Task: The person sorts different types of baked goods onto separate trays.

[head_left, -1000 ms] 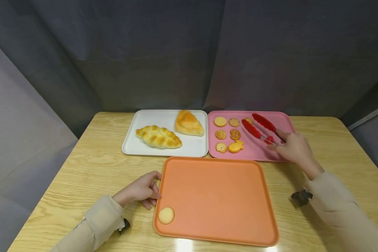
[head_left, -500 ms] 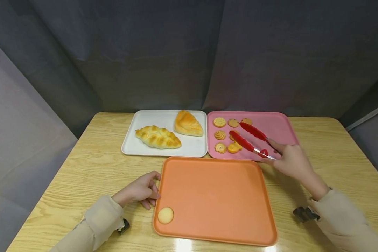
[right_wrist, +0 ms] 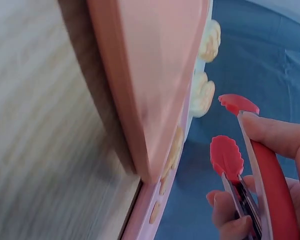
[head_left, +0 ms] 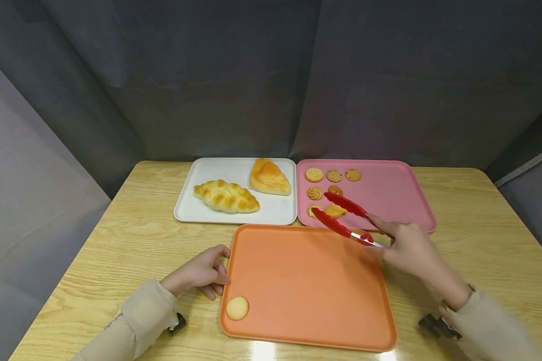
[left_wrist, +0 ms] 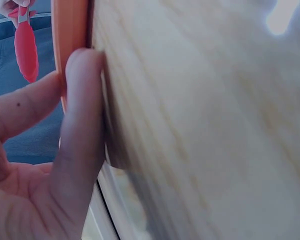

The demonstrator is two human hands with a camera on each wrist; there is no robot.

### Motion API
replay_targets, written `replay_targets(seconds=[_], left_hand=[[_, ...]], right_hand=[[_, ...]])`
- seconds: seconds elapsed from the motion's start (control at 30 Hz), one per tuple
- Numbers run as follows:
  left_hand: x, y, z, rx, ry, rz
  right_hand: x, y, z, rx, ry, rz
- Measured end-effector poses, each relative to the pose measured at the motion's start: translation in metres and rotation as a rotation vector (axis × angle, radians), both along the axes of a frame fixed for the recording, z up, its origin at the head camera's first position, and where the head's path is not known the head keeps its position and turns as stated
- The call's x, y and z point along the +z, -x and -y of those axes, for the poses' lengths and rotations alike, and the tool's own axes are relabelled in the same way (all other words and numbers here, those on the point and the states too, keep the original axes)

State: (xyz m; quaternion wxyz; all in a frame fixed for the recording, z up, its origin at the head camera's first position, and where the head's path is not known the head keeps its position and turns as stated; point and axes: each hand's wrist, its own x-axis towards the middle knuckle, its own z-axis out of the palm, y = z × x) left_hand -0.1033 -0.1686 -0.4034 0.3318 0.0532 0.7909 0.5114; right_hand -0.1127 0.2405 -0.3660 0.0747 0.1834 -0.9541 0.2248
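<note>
My right hand grips red-tipped tongs, their arms spread with nothing between them. In the head view the tips hang over the front left of the pink tray, overlapping a fish-shaped cookie and a flower-shaped cookie. The right wrist view shows the tongs' scalloped heads apart and the thumb along one arm. My left hand holds the left rim of the orange tray, finger and thumb at its edge in the left wrist view. A plain round cookie lies in that tray's near left corner.
A white tray with a braided bread and a triangular pastry stands left of the pink tray. Further cookies sit in rows on the pink tray. A dark curtain hangs behind the wooden table.
My right hand has brought the tongs left and toward me, from the middle of the pink tray to its front left cookies. My left hand has stayed at the orange tray's rim.
</note>
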Motion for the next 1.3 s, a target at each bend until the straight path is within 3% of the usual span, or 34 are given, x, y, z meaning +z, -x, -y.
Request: replay_targets(seconds=[0.2,0.43,0.67,0.9,1.3], left_hand=[[0.000,0.000,0.000,0.005,-0.001,0.007],[-0.001,-0.001,0.001,0.009,-0.011,0.013],[-0.001,-0.001,0.001,0.009,-0.011,0.011],[-0.001,0.001,0.001,-0.002,-0.008,0.006],[-0.001,0.001,0.000,0.011,0.009,0.005]], right_hand=[[-0.003,-0.009,0.011,0.070,-0.023,-0.025],[-0.006,-0.022,0.028,0.116,-0.061,0.038],[-0.008,-0.032,0.043,0.198,-0.060,0.041],[-0.006,-0.038,0.056,0.319,-0.050,0.087],[-0.003,-0.044,0.079,0.449,-0.135,0.121]])
